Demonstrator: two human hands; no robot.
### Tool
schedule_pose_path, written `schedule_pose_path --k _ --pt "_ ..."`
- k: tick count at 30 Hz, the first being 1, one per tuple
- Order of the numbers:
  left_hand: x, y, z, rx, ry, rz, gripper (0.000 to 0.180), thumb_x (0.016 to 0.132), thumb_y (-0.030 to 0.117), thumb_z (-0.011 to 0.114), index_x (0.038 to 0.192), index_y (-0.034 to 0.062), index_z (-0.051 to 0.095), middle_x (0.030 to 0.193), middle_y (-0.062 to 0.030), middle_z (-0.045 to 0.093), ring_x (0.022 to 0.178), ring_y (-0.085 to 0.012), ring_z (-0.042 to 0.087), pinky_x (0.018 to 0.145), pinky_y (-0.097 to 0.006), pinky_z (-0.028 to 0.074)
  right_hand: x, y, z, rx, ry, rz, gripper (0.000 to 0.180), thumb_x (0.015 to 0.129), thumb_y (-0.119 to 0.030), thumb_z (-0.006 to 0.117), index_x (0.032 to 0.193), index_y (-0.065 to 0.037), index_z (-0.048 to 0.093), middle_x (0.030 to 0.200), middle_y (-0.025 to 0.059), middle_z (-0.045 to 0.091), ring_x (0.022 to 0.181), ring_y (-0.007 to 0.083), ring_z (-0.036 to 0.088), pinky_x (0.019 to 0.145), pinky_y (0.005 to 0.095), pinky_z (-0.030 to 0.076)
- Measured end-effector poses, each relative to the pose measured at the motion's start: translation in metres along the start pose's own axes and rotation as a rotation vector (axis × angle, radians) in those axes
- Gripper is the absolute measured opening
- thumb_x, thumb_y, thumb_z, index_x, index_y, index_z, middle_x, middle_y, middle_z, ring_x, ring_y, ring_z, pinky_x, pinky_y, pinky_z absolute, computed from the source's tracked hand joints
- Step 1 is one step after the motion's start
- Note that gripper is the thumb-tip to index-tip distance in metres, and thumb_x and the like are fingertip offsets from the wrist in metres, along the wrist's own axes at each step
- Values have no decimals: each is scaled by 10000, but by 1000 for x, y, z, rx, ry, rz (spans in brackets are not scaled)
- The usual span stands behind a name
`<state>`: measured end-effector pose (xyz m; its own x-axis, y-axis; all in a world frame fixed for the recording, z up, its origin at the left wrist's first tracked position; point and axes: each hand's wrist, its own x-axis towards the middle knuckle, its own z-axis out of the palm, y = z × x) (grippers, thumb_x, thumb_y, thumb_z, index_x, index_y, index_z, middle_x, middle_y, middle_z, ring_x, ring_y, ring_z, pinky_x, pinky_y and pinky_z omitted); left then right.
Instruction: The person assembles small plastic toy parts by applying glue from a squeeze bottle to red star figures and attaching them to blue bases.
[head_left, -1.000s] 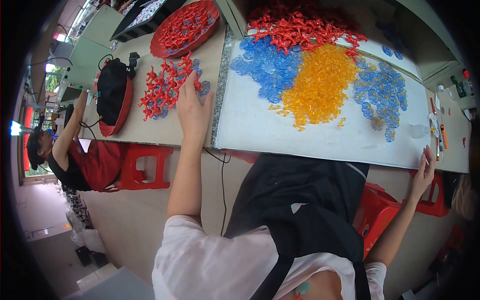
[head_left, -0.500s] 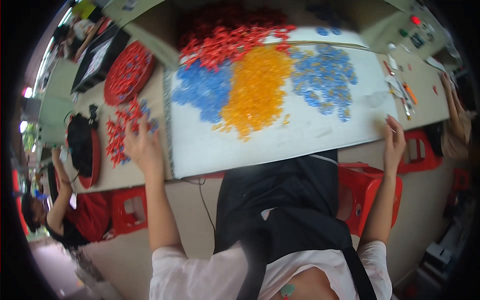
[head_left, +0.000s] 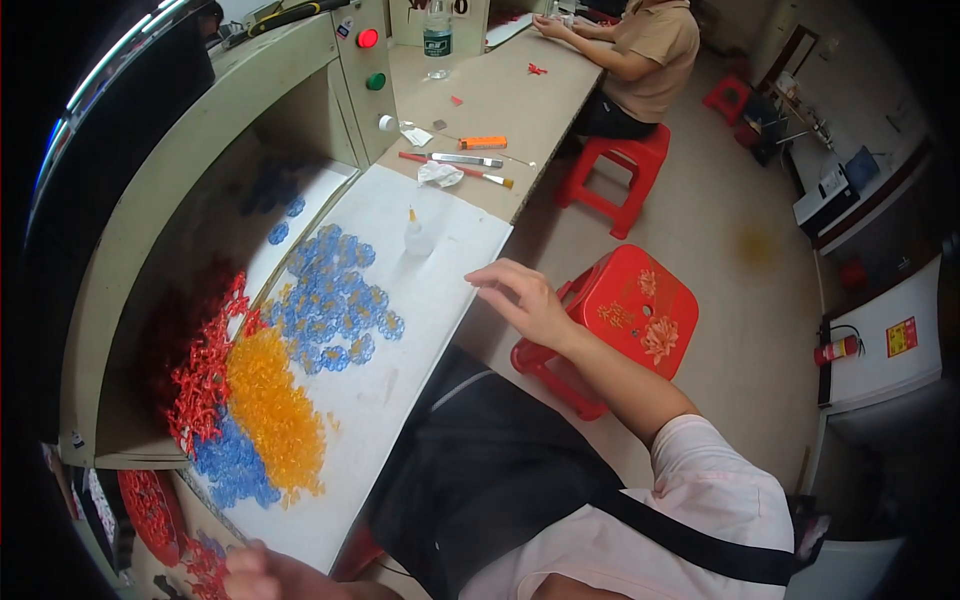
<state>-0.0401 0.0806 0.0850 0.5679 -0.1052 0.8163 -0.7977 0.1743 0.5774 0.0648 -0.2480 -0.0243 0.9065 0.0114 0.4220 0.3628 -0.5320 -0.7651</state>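
My right hand [head_left: 524, 300] hovers at the near edge of the white board [head_left: 370, 420], its fingers loosely bent and apart, with nothing seen in them. Close by on the board stands a small translucent squeeze bottle [head_left: 418, 238] with a yellow tip. My left hand [head_left: 272, 574] is low at the left, blurred and partly cut off by the frame, beside a heap of small red pieces [head_left: 205, 570]. Across the board lie blue flower-shaped pieces [head_left: 335, 305], a pile of small amber pieces [head_left: 275, 405], clear blue pieces [head_left: 235, 465] and red pieces [head_left: 205, 375].
A hooded bench housing [head_left: 180, 130] stands over the far side. An orange-handled tool [head_left: 483, 143], a brush [head_left: 495, 181] and crumpled tissue [head_left: 440, 174] lie on the table. Red stools [head_left: 640, 310] stand at the right; a person [head_left: 650, 50] sits farther along. A red tray [head_left: 150, 512] holds red pieces.
The view has swung to the right, bringing the stools and the seated person into clearer sight. My left hand now sits at the lower rim. My right hand stays near the board's edge.
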Motion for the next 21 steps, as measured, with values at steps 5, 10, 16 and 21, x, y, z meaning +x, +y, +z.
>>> schedule_pose_path --k 5,10,16,21 --pt "58 15 73 -656 45 21 323 779 385 574 1053 215 589 1113 10 517 1087 -227 395 903 -364 290 31 67 -45 -283 257 -26 249 739 -10 520 966 -75 599 860 127 522 813 272 525 722 331 430" --pt "72 15 85 -1109 -20 -32 146 768 112 592 839 209 676 1029 71 553 1010 -108 438 902 -338 279 77 144 -84 -590 289 136 347 752 -28 495 1079 -130 553 945 128 486 941 279 476 840 347 393" --pt "85 -11 100 -1128 -109 26 175 721 58 611 830 187 655 961 73 576 883 -86 508 947 -344 283 90 173 -100 -699 367 284 371 748 -55 497 1106 -143 537 986 137 491 968 297 467 858 374 390" --pt "83 -14 101 -1076 -106 -46 174 721 49 600 819 189 636 937 93 565 844 -72 486 931 -312 283 94 181 -97 -750 378 250 367 728 -43 534 1083 -132 551 974 114 498 937 283 474 808 373 422"
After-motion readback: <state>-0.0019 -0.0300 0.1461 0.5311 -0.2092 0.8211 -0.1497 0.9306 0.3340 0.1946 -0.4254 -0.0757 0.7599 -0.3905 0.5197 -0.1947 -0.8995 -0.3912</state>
